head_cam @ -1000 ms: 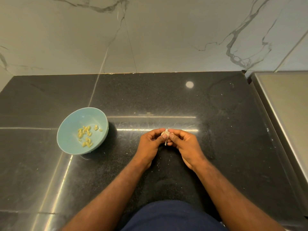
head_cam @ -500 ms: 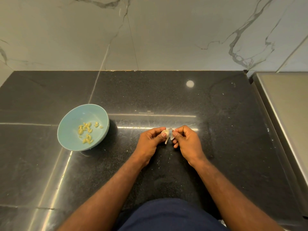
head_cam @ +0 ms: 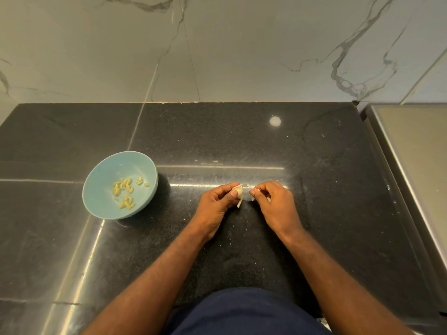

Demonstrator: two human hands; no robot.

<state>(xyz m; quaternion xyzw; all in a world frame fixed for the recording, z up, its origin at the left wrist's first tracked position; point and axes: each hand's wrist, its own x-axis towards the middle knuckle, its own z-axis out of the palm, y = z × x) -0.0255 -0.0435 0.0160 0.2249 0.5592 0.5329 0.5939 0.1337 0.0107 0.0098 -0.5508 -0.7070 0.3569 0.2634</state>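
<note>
Blue bowl (head_cam: 96,189) holding peeled cloves (head_cam: 124,193); left hand (head_cam: 216,204) clamped on garlic clove (head_cam: 239,191), right hand (head_cam: 275,204) pinching peel strip (head_cam: 246,185)

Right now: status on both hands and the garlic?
Left hand grips garlic clove, part-peeled. Right hand pinches skin strip just beside it. Blue bowl with peeled cloves sits left, apart from both hands.

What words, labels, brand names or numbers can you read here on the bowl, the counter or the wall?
None: no word, number, label or sign shows anywhere.
The blue bowl is plain, the black counter shows only glare and flecks, the wall only grey veins.
The garlic clove in the left hand and the skin the right hand pinches bear no print.
</note>
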